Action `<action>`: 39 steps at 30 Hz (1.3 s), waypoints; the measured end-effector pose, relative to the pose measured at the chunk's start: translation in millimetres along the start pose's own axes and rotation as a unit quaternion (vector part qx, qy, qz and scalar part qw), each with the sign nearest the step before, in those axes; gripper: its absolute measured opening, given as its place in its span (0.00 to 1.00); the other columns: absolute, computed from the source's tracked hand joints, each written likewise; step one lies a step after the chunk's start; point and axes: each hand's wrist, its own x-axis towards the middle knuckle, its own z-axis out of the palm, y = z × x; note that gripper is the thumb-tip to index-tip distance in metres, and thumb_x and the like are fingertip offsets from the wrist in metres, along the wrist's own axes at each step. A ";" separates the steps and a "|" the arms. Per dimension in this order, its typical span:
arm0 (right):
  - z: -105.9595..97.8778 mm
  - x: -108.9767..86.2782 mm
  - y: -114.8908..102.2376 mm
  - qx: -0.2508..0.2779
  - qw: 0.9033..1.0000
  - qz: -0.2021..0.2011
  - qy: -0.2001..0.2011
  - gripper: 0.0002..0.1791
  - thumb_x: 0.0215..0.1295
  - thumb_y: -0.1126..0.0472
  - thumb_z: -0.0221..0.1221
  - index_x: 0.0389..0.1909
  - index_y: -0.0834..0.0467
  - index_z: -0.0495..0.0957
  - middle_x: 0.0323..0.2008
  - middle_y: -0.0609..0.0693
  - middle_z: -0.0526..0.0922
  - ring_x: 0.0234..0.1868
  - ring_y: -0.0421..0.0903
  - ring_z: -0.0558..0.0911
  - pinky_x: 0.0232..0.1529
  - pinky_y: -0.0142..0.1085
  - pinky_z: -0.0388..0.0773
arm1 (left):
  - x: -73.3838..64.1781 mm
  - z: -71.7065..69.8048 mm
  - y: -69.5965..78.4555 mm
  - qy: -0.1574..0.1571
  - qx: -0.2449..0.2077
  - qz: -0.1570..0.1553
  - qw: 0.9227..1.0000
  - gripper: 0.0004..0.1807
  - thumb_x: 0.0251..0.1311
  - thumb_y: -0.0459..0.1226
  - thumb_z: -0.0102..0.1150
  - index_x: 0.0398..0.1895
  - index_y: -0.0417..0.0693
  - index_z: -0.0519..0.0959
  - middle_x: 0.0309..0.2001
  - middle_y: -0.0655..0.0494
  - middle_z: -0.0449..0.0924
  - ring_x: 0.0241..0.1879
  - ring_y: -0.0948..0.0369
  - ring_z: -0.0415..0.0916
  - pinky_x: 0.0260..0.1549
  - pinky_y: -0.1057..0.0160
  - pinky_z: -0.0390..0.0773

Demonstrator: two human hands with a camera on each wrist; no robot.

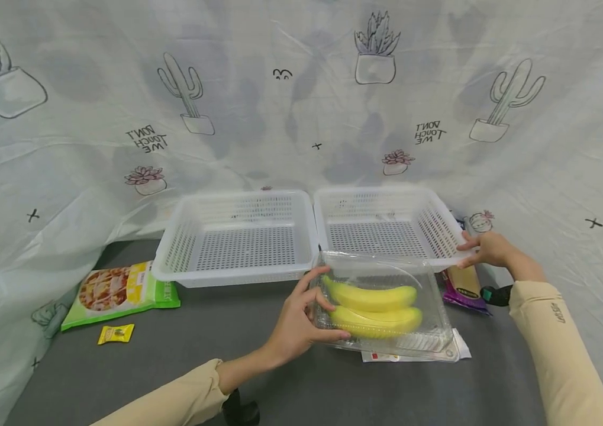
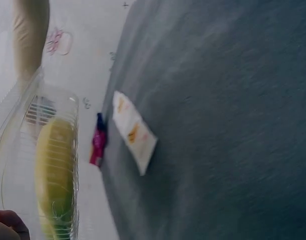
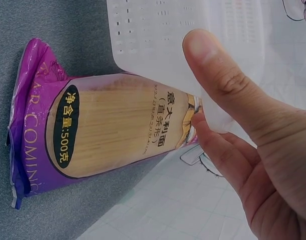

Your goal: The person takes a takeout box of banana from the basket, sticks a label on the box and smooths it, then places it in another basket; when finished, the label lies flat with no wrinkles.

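Observation:
My left hand (image 1: 301, 319) grips the left side of a clear plastic clamshell box (image 1: 434, 307), thumb at the near side and fingers on top. Two yellow bananas (image 1: 376, 322) with greenish tips lie inside it. In the left wrist view the box (image 2: 67, 100) is raised above the table. My right hand (image 1: 493, 251) pinches the right rim of the right white basket (image 1: 439, 228), thumb over the rim and fingers outside it. Beside that hand, a purple bag of spaghetti (image 3: 107, 125) lies partly behind the basket corner in the right wrist view.
A second white basket (image 1: 173, 272) stands against the first on the left. Left of it lie a green food packet (image 1: 115, 290) and a small yellow wrapped sweet (image 1: 116, 333). A white packet (image 2: 135, 132) rests on the grey table (image 1: 200, 343), partly covered by the box from above.

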 end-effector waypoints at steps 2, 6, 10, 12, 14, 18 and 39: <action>-0.8 -0.2 0.1 0.002 1.000 0.002 -0.002 0.38 0.47 0.48 0.73 0.51 0.73 0.75 0.64 0.73 0.54 0.63 0.78 0.54 0.53 0.63 0.67 | -5.9 -0.2 6.1 0.001 0.000 -0.008 1.000 0.17 0.37 0.28 0.78 0.27 0.38 0.76 0.69 0.43 0.58 0.11 0.77 0.47 0.09 0.71 0.60; -1.4 -0.3 0.3 0.003 1.000 0.004 -0.002 0.39 0.47 0.48 0.73 0.51 0.73 0.75 0.64 0.72 0.54 0.63 0.78 0.54 0.55 0.64 0.65 | -17.2 -1.1 17.4 0.004 0.003 -0.017 1.000 0.17 0.36 0.26 0.77 0.26 0.36 0.75 0.67 0.35 0.59 0.11 0.76 0.48 0.10 0.73 0.60; -1.6 -0.2 -0.1 0.004 1.000 0.005 -0.002 0.39 0.47 0.47 0.73 0.51 0.72 0.75 0.64 0.72 0.54 0.63 0.78 0.54 0.55 0.65 0.63 | -29.9 -1.1 13.1 0.011 0.017 0.020 1.000 0.19 0.34 0.26 0.78 0.25 0.39 0.74 0.64 0.31 0.61 0.13 0.75 0.51 0.10 0.75 0.61; -1.5 0.3 -0.6 0.006 1.000 0.006 -0.004 0.39 0.47 0.47 0.73 0.51 0.72 0.75 0.64 0.72 0.54 0.63 0.78 0.53 0.56 0.66 0.63 | -35.8 -1.7 8.9 0.018 0.025 0.039 0.999 0.20 0.32 0.26 0.79 0.25 0.40 0.74 0.63 0.30 0.61 0.13 0.74 0.51 0.10 0.76 0.61; -1.3 1.0 -0.8 0.009 1.000 0.007 -0.005 0.39 0.47 0.47 0.73 0.52 0.72 0.75 0.64 0.72 0.53 0.63 0.78 0.53 0.56 0.66 0.62 | -40.8 -3.5 6.1 0.026 0.029 0.046 0.998 0.21 0.31 0.26 0.79 0.24 0.41 0.73 0.63 0.30 0.62 0.13 0.73 0.50 0.11 0.76 0.60; -0.8 1.3 -0.2 0.012 1.000 0.008 -0.008 0.38 0.48 0.48 0.72 0.52 0.72 0.75 0.65 0.72 0.52 0.63 0.78 0.52 0.57 0.67 0.60 | -48.3 -9.2 1.9 0.040 0.036 0.045 0.998 0.22 0.28 0.25 0.80 0.24 0.43 0.74 0.63 0.30 0.62 0.14 0.71 0.50 0.10 0.75 0.59; 0.7 3.5 2.3 0.008 1.000 0.011 -0.007 0.40 0.46 0.46 0.73 0.52 0.72 0.75 0.65 0.72 0.52 0.63 0.78 0.52 0.57 0.67 0.59 | -77.9 -46.7 -10.9 0.087 0.073 0.040 0.993 0.24 0.26 0.22 0.79 0.25 0.46 0.74 0.61 0.27 0.61 0.12 0.64 0.52 0.09 0.73 0.59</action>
